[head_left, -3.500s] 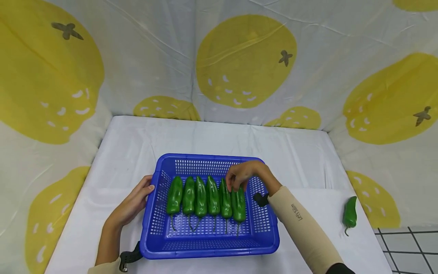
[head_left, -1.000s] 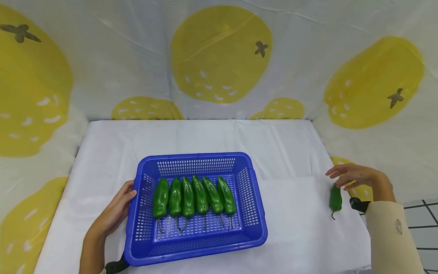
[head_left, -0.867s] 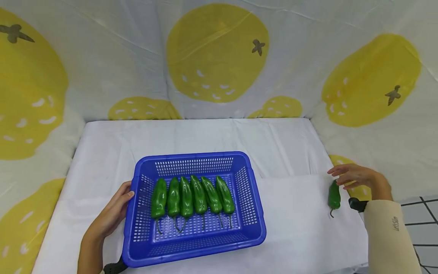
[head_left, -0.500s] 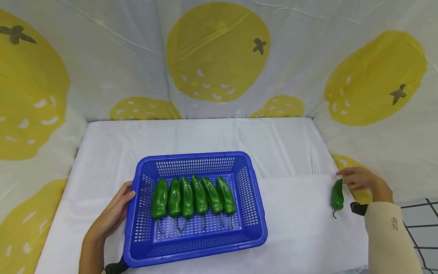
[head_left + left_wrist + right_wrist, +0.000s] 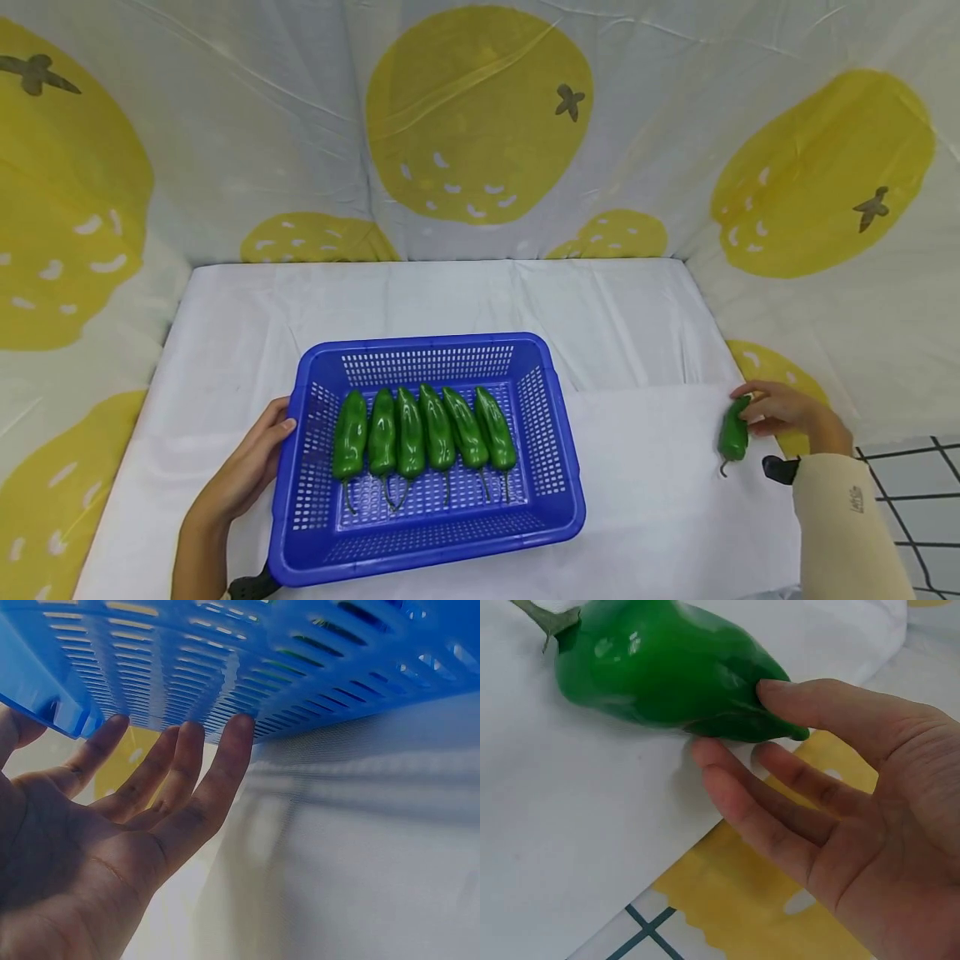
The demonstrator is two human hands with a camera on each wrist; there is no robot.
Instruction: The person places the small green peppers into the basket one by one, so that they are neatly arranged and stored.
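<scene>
A blue plastic basket (image 5: 420, 341) with slotted walls stands on the white cloth, tilted a little in the head view. My left hand (image 5: 243, 471) holds its left side, thumb over the rim; in the left wrist view the fingertips (image 5: 238, 735) rest against the outer wall. Inside the basket, several shiny green peppers (image 5: 411, 433) lie side by side with stems toward me. Far to the right, my right hand (image 5: 783, 408) pinches the narrow tip of one more green pepper (image 5: 733, 433). The right wrist view shows the thumb on that pepper (image 5: 652, 667) and the other fingers below it.
White cloth (image 5: 637, 467) covers the table. Fabric walls (image 5: 480, 117) printed with yellow fruit rise at the back and both sides. Beyond the table's right edge lies a pale tiled surface (image 5: 922, 500) with dark lines.
My right hand has left the basket's peppers and reached the lone pepper at the right, now pinching its tip and shifting it slightly left. The basket has turned slightly, left hand still on it.
</scene>
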